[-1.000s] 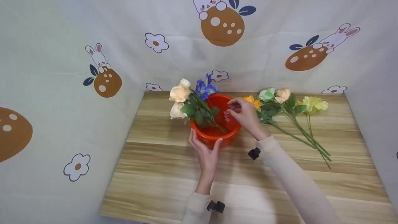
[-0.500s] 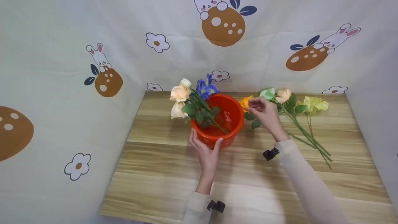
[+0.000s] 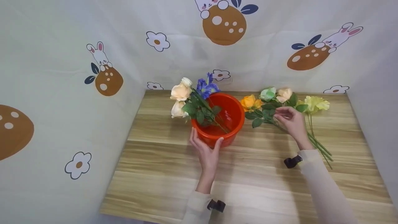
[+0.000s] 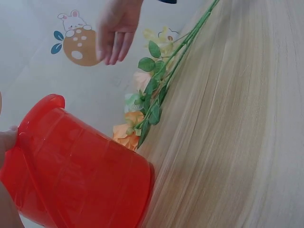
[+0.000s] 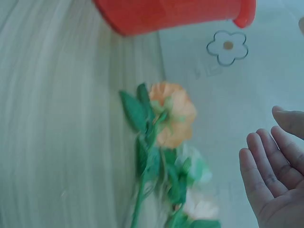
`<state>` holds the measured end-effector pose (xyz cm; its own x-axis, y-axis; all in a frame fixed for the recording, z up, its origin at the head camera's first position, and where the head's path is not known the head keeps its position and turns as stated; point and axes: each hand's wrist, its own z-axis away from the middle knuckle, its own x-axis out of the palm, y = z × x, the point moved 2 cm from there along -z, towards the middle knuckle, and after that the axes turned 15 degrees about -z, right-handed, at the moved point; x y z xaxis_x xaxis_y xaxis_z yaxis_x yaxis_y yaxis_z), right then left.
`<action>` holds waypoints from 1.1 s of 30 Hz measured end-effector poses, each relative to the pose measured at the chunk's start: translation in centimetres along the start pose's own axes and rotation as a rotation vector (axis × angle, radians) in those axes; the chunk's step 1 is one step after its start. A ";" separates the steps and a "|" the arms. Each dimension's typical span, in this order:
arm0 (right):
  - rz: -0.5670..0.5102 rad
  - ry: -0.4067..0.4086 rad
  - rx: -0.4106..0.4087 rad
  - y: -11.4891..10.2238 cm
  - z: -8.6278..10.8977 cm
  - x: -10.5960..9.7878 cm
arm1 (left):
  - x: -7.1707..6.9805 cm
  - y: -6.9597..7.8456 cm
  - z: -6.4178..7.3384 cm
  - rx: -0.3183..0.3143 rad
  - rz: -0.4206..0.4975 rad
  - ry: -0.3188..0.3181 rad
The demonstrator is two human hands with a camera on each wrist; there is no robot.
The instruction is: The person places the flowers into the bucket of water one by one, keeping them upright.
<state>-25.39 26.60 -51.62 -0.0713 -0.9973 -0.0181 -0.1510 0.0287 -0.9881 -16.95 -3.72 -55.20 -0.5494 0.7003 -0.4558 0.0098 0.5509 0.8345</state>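
My left hand (image 3: 206,154) holds the near side of a red bucket (image 3: 217,138), fingers at its left and thumb by the rim. In the left wrist view the bucket (image 4: 80,166) appears large, with part of that hand at the edge. Peach roses (image 3: 180,93) and a blue-purple flower (image 3: 206,88) lean in the bucket, heads past its left and back rim. My right hand (image 3: 292,123) hovers over loose flower stems with its fingers loosely bent and nothing in them. The right wrist view shows that hand (image 5: 280,185) apart from the orange flower (image 5: 173,114).
Right of the bucket, on the wooden table (image 3: 161,174), lie an orange flower (image 3: 248,102), a pale green rose (image 3: 268,94), a peach rose (image 3: 284,95) and a yellow flower (image 3: 315,104). A patterned curtain (image 3: 264,56) rises behind.
My right hand has moved right from above the bucket, past the orange flower, to over the stems. My left hand and the bucket have stayed in place.
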 end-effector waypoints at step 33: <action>0.192 -0.029 0.128 10.6 1.9 -6.2 | 0.0 -0.1 0.1 0.027 -0.011 0.021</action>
<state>-24.69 32.96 -62.26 -0.0577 -0.9759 -0.2103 -0.0109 0.2112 -0.9774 -16.90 -3.69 -55.30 -0.5668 0.6847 -0.4582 0.0260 0.5707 0.8207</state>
